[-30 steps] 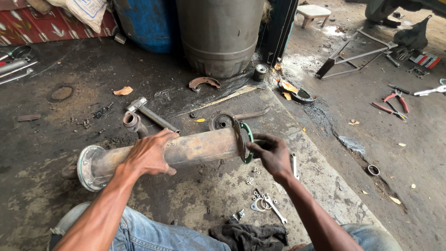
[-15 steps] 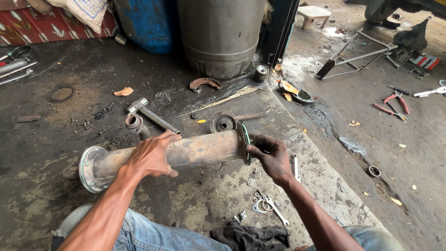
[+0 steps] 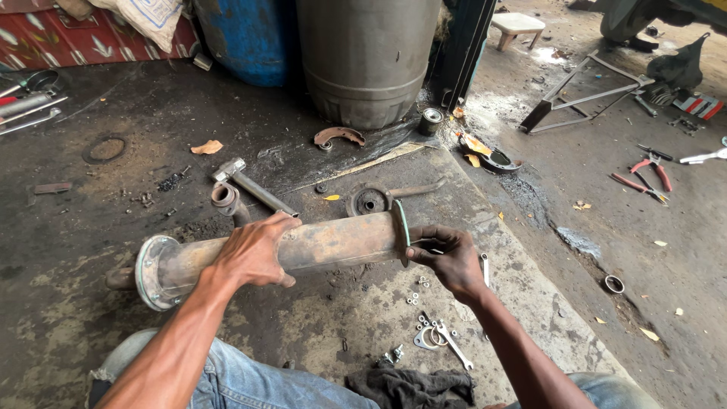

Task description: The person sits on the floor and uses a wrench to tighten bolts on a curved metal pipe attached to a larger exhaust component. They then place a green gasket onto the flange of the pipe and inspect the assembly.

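Rusty flanged pipe (image 3: pixel 333 242) lies crosswise above the concrete floor (image 3: pixel 151 189), long axis left to right, its green-gasketed flange (image 3: pixel 401 227) pointing right, with the left hand (image 3: pixel 254 254) clasped over its middle and the right hand (image 3: pixel 450 257) pinching that flange's rim.

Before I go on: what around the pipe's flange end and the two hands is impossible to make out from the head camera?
- Face of the right flange: seen edge-on, and the right hand covers it.
- What the right fingers pinch: hidden by the hand itself.
- Underside of the rusty pipe: hidden by the pipe and the left hand.
- Nuts and washers on the floor: too small to tell apart.
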